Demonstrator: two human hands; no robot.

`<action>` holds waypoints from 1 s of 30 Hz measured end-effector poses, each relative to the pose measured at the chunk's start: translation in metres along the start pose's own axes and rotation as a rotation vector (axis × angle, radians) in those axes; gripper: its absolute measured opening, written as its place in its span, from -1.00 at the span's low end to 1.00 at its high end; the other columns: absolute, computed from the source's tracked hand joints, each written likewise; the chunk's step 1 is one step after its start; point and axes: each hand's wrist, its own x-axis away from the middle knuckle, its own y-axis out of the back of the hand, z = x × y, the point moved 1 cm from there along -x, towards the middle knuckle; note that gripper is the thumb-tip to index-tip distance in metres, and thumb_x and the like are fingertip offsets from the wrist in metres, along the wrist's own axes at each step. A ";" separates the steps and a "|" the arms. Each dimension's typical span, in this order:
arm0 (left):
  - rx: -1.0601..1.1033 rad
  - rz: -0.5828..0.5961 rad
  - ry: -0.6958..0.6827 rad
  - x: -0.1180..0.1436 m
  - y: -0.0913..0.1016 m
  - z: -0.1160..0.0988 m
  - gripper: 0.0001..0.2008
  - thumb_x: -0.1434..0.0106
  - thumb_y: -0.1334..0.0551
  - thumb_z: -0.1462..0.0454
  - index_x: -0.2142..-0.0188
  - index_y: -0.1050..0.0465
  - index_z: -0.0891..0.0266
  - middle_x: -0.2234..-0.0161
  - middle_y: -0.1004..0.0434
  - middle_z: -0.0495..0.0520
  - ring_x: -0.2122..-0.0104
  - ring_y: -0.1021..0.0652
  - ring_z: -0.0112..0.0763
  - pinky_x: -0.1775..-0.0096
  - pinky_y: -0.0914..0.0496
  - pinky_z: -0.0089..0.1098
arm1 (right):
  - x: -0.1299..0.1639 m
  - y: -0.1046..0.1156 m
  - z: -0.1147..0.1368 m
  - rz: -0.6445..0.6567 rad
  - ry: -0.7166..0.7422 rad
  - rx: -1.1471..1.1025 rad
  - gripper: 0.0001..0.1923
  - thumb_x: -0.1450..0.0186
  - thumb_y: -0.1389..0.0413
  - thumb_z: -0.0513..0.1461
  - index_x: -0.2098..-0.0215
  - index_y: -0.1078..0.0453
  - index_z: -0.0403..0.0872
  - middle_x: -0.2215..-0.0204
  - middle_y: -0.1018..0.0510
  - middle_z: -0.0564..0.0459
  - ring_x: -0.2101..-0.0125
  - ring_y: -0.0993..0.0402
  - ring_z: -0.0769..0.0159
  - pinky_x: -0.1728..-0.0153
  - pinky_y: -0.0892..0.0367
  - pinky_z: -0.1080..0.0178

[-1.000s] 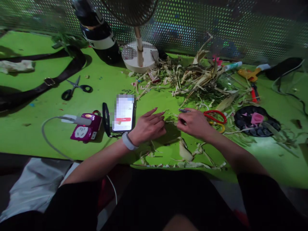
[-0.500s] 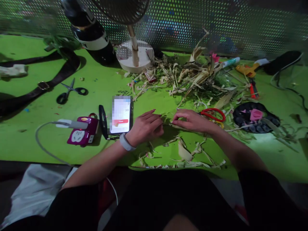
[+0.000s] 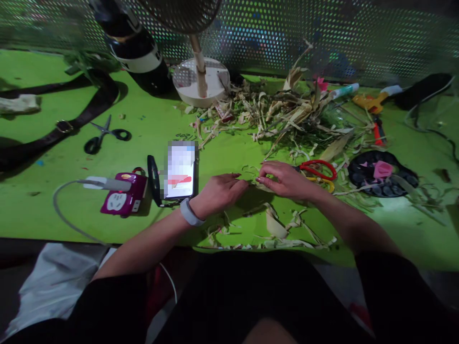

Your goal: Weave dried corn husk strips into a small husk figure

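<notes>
The heap of dry husks (image 3: 287, 112) lies beyond both hands; red scissors (image 3: 317, 169) just beyond the right hand (image 3: 285, 179) could snag it; both it and the left hand (image 3: 218, 191) pinch a thin husk strip (image 3: 253, 181) between them, which could tear

The left hand (image 3: 219, 192) has closed and slid towards the right hand (image 3: 285, 180).

Green table (image 3: 53, 157): black scissors (image 3: 103, 136) and strap (image 3: 71, 122) left, phone (image 3: 180, 169) and purple power strip (image 3: 120, 200) near front edge, fan base (image 3: 201, 81) and husk pile (image 3: 287, 114) at back, red scissors (image 3: 317, 169) right.
</notes>
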 end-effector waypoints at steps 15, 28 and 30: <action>0.080 0.219 0.020 -0.001 0.004 0.010 -0.77 -0.36 0.01 0.29 0.29 -0.38 0.30 0.52 -0.48 0.03 0.54 -0.46 -0.50 0.47 -0.31 -0.50 | 0.000 0.004 -0.008 0.035 0.019 0.007 -0.79 -0.36 0.05 -0.20 0.42 -0.27 -0.09 0.46 -0.39 -0.01 0.35 -0.27 0.27 0.25 -0.20 0.20; 0.349 0.266 0.059 -0.001 -0.007 0.006 -0.79 -0.34 -0.04 0.25 0.30 -0.40 0.26 0.54 -0.46 -0.02 0.57 -0.43 -0.53 0.48 -0.26 -0.52 | 0.002 0.008 0.010 0.337 -0.203 -0.817 -0.67 -0.35 0.04 -0.04 0.38 -0.30 -0.11 0.46 -0.40 0.08 0.49 -0.24 0.44 0.46 -0.19 0.34; 0.347 0.263 0.005 -0.001 -0.006 0.005 -0.78 -0.34 -0.02 0.26 0.30 -0.40 0.27 0.54 -0.45 -0.01 0.56 -0.42 -0.52 0.48 -0.26 -0.51 | 0.001 0.006 0.012 0.357 -0.199 -0.768 -0.68 -0.36 0.04 -0.06 0.41 -0.28 -0.11 0.49 -0.35 0.11 0.50 -0.21 0.46 0.47 -0.17 0.35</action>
